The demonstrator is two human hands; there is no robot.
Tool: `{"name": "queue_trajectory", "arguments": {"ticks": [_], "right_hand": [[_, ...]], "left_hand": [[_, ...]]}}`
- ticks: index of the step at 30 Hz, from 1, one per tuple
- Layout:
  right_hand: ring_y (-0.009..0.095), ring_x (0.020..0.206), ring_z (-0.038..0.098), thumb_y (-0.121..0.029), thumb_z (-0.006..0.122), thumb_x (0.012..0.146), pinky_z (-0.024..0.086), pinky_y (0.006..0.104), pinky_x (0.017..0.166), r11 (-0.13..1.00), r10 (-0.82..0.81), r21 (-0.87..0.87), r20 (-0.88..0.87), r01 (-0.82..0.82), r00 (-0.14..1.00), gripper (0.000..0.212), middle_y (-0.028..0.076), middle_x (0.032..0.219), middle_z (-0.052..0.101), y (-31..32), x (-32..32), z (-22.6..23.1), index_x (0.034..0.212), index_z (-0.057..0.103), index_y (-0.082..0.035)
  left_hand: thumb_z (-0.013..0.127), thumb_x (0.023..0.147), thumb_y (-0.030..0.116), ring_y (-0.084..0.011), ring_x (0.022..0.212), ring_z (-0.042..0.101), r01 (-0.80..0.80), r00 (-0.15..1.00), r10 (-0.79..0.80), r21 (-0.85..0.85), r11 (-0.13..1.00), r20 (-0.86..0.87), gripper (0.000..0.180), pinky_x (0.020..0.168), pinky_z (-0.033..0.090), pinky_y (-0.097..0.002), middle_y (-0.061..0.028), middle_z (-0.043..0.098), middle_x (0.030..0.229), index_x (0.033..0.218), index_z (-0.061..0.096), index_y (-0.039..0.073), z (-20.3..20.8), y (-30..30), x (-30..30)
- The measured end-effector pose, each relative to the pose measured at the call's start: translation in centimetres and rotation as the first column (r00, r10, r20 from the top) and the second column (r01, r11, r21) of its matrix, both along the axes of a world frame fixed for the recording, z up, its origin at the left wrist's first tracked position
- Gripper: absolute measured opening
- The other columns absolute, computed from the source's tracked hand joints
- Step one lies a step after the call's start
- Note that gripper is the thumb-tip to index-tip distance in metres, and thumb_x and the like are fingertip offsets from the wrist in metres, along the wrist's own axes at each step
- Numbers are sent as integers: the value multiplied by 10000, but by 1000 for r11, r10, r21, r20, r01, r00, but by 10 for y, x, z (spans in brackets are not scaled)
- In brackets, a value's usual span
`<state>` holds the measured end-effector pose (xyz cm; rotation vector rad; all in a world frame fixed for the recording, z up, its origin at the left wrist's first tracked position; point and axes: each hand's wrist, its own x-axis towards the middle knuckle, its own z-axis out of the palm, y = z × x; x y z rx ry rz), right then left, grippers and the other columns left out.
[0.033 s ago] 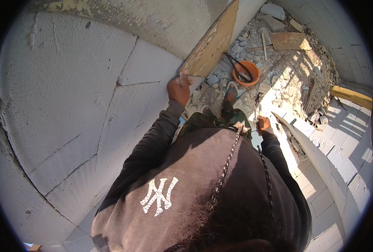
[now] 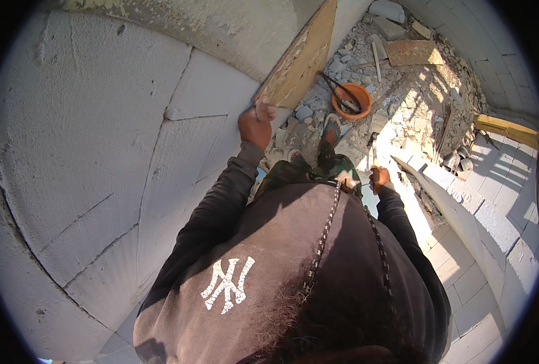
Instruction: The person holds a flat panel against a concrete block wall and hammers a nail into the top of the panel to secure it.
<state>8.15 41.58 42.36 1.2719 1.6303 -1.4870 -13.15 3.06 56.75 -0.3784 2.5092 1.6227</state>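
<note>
My left hand [image 2: 256, 126] is closed on the near corner of a wooden board [image 2: 303, 64], which stands on edge along the pale block wall [image 2: 206, 91]. Its thumb and fingers press at the board's end. Lower and to the right, beside my thigh, my right hand [image 2: 378, 178] is wrapped round the handle of what looks like a hammer [image 2: 374, 151]. The hammer's dark head points away from me over the rubble, apart from the board. Part of its grip is hidden inside my fist.
An orange bucket [image 2: 366, 97] with a dark strap-like handle stands past my sandalled feet [image 2: 331, 128]. Broken blocks and rubble [image 2: 415, 103] cover the ground ahead. A flat brown panel [image 2: 410, 53] lies on them. At right are a low block wall [image 2: 494, 221] and a yellow beam [image 2: 507, 130].
The view has shifted slightly, so the board and bucket appear a little farther left. The hammer's head sits slightly differently. Both hands keep their grips.
</note>
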Motion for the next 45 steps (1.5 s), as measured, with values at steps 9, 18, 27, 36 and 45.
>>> {"name": "queue_trajectory", "arguments": {"ticks": [9, 18, 27, 36, 45], "right_hand": [[205, 421, 500, -262, 482, 1004, 394, 387, 369, 948, -310, 122, 133, 295, 942, 239, 90, 637, 568, -47, 172, -9, 1005, 569, -39], [203, 601, 641, -237, 606, 977, 498, 354, 509, 935, -186, 314, 46, 163, 981, 374, 94, 756, 638, -63, 254, -77, 1258, 611, 10], [239, 506, 626, -350, 573, 1009, 494, 387, 490, 781, 208, 582, 103, -229, 973, 365, 155, 765, 696, -10, 223, -172, 1278, 658, -118], [342, 696, 713, -240, 502, 983, 578, 453, 649, 751, 458, 327, 369, -574, 809, 262, 186, 880, 719, 46, 147, -278, 1046, 706, -89], [409, 874, 703, -254, 576, 950, 548, 478, 766, 785, 376, 360, 368, -504, 850, 280, 229, 896, 719, 47, 114, -283, 965, 735, -24]], "left_hand": [[493, 1046, 476, -247, 769, 725, 2, 996, 10, 146, 989, -83, 662, 739, 601, -376, -209, 730, 834, 931, 714, -137, -4, 2, -2], [464, 1043, 522, -261, 828, 725, -34, 996, 38, 54, 998, -82, 695, 799, 587, -370, -223, 736, 898, 971, 723, -119, -6, 5, 2], [536, 1048, 369, -205, 880, 683, 67, 985, -48, 111, 992, -165, 458, 807, 559, -360, -140, 714, 947, 1102, 678, -64, -33, 26, 25], [623, 992, 324, -225, 948, 701, 400, 862, -423, 137, 906, 281, 399, 813, 552, -382, -146, 734, 1027, 1167, 671, -31, -236, 81, 25], [657, 937, 283, -196, 882, 693, 533, 830, -525, 10, 846, 190, 367, 784, 545, -347, -136, 731, 981, 1134, 686, -26, -449, 202, -61]]}}
